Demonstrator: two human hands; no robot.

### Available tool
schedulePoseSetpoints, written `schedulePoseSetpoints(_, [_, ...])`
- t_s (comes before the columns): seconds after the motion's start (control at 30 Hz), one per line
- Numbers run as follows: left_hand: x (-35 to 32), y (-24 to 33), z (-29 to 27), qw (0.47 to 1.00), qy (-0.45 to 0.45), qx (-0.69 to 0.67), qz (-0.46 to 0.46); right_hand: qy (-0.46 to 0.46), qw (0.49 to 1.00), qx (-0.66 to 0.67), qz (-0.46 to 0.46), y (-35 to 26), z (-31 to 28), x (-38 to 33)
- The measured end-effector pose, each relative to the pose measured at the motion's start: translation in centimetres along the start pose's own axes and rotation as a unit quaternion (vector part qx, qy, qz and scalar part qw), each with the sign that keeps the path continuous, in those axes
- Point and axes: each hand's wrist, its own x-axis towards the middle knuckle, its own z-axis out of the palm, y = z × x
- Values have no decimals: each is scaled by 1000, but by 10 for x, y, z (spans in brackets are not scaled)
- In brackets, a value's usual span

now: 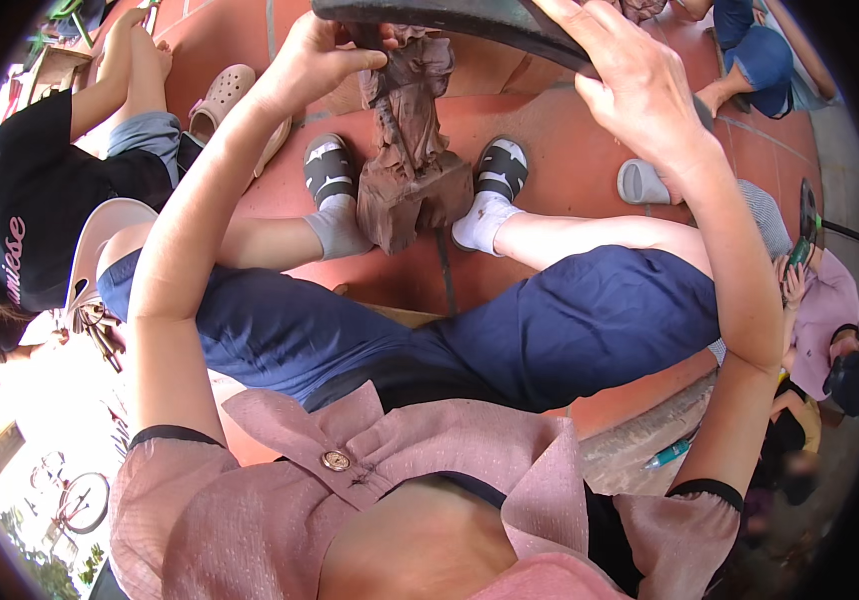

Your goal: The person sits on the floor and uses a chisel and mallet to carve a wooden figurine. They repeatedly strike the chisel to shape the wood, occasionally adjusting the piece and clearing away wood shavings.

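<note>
Red tiled floor [570, 190] underfoot, brown clay figure [410, 140] standing upright between the sandals. Left hand [310, 60] pinches its top, so the figure hangs straight below that nearer hand. Right hand [640, 90] is clamped on a dark curved board [470, 18], up and right of the figure.

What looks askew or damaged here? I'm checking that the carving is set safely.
Nothing looks broken. The brown carved figure stands on the red floor between the person's feet, tilted slightly. The left hand grips its top, and the right hand holds a dark curved slab above it.
</note>
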Motion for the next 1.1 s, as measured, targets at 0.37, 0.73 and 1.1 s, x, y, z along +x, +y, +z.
schedulePoseSetpoints(0.37, [-9,23,-7,983,67,-140,93,31,990,139,13,9,4,-15])
schedulePoseSetpoints(0.73, [5,17,4,1000,24,16,-3,71,990,123,18,19,5,-20])
schedulePoseSetpoints(1.1, [1,23,2,998,41,41,-15,104,992,63,15,21,9,-25])
